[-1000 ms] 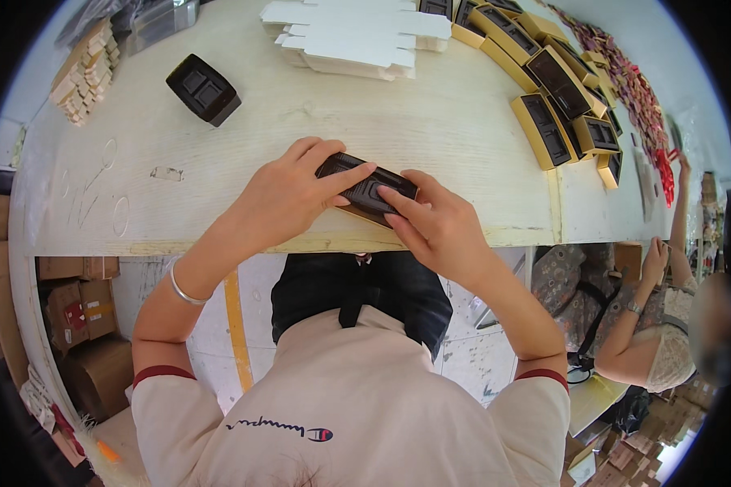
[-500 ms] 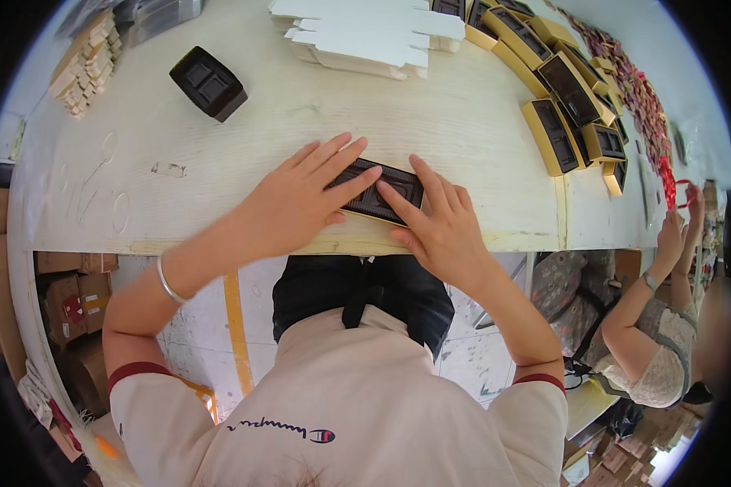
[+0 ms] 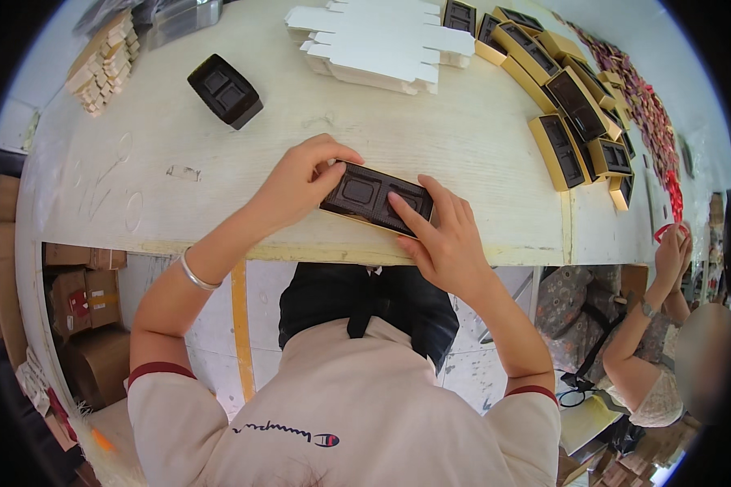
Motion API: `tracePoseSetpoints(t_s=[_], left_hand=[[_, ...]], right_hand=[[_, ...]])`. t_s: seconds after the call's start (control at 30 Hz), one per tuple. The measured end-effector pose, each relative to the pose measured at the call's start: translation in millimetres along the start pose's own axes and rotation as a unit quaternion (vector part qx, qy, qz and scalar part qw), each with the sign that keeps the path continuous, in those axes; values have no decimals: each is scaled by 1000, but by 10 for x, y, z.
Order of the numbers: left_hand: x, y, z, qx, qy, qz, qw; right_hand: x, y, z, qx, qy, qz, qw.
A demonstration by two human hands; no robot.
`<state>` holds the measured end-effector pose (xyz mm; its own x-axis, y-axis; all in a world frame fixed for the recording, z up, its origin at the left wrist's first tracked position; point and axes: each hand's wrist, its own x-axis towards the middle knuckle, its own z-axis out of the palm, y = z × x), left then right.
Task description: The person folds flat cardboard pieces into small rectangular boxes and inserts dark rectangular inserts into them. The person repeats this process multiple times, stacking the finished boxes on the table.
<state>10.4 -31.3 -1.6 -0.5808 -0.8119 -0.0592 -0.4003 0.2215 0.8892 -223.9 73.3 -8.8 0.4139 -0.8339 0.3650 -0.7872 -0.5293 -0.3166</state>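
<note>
In front of me, close to the table's near edge, is a shallow gold box with a black plastic tray insert (image 3: 359, 192) in it. The insert has two square recesses. My left hand (image 3: 299, 180) is closed on the left end of the box, fingers bent over its corner. My right hand (image 3: 448, 241) grips the right end, with the index finger on the insert, the thumb at the near side and the other fingers along the far right end. A stack of black tray inserts (image 3: 226, 91) stands farther off to the left.
Flat white cartons (image 3: 382, 45) lie stacked at the back. Gold boxes with black inserts (image 3: 573, 105) are piled at the right, beside a long heap of small reddish pieces (image 3: 638, 93). Wooden-coloured strips (image 3: 105, 65) sit far left. At the right edge, a co-worker's hands (image 3: 670, 256) hold something red.
My left hand has drawn back from lying spread over the insert to gripping the box's left end. More of the insert shows. My right hand stays at the right end.
</note>
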Motion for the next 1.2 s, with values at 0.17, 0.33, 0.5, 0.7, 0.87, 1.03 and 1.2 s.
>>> tracePoseSetpoints(t_s=[0.17,0.33,0.5,0.7,0.87,1.03,1.2], left_hand=[[-103,-56,-54,-99,-41,-30,994],[-139,41,-28,-101,-53,-5,993],[-132,90,-17,-115,-63,-26,991],[-105,171,49,-143,-70,-78,984],[-158,148,127,114,5,120,986],[-177,44,351,360,66,159,917],[-168,92,337,324,86,175,926]], right_hand=[[52,81,-99,3,-18,0,1000],[177,115,-98,49,45,-12,998],[408,47,35,102,66,-7,993],[495,136,8,89,-37,-6,995],[410,98,36,-29,-1,-20,999],[315,-101,30,-164,-42,-36,985],[249,62,163,-192,-18,-87,977]])
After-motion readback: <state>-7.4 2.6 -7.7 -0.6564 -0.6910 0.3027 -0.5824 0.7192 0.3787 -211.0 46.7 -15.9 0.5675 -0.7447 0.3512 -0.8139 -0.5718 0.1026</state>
